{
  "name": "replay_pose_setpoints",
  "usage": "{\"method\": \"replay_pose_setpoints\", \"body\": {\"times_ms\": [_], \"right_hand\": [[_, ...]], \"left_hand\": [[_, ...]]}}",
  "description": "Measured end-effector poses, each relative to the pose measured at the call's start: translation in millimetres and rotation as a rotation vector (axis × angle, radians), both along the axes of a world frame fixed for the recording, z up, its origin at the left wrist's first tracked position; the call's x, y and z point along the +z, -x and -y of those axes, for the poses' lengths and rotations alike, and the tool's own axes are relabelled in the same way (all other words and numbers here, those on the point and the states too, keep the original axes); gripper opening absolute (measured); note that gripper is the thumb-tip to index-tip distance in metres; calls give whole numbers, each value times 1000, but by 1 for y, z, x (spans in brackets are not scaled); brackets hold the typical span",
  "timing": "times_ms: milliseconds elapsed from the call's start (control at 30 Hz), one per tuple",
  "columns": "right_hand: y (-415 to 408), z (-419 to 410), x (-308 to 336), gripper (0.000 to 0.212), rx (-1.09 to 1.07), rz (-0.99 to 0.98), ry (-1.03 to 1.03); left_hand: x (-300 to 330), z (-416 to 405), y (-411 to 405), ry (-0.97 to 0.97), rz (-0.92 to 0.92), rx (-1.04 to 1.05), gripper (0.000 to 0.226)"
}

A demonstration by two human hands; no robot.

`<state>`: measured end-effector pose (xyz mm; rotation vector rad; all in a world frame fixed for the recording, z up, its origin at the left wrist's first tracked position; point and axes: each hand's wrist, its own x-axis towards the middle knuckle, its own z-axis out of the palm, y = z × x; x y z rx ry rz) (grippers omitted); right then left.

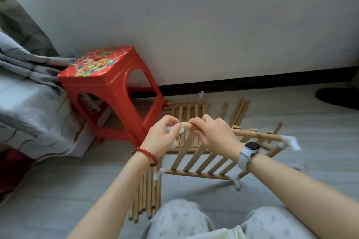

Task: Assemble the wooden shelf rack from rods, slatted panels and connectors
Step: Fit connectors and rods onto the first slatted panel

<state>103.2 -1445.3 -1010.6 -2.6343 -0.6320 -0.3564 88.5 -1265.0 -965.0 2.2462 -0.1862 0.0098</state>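
I hold a slatted wooden panel [206,158] tilted above the floor. My right hand [212,132] grips its far rail near the left end. My left hand [164,135] pinches a white plastic connector [180,129] at the bare tip of that rail. White connectors sit on the panel's other corners: far right [291,141], near left [160,172] and near right [236,181]. A second slatted panel [187,111] lies flat on the floor behind my hands. A bundle of loose wooden rods [147,198] lies under my left forearm, and more rods [238,111] lie farther back.
A red plastic stool [108,91] stands to the left against the white wall. Grey patterned bedding [29,103] hangs at the far left. A black skirting board [252,81] runs along the wall. A dark shoe [338,96] rests at the right edge. My knees [213,221] fill the bottom.
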Motion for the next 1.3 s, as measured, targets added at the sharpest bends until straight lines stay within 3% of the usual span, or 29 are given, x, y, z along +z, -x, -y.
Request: {"method": "replay_pose_setpoints", "body": {"times_ms": [367,567,700,833,900,1033,1100,1200,1300], "right_hand": [[10,-29,-35,30,135,-226,359],[11,-27,-46,22,156,-225,338],[4,-38,-49,18,114,-205,418],[-6,-36,-52,16,133,-165,400],[-6,-34,-52,17,157,-143,384],[0,-32,-52,20,180,-95,342],[14,-39,-54,16,317,-116,333],[32,-48,-56,21,516,-187,402],[20,-28,-56,21,428,-126,410]], "left_hand": [[-69,-22,22,-217,-158,17,19],[-89,-19,20,-321,-236,-31,32],[-92,-6,14,-277,-294,187,11],[-94,3,11,-186,-318,362,10],[-92,2,7,-281,-309,290,6],[-89,-8,-1,-400,-290,124,18],[-88,-2,-10,-372,-320,96,18],[-82,2,-19,-478,-418,-124,33],[-77,-27,-16,-434,-480,-213,29]]}}
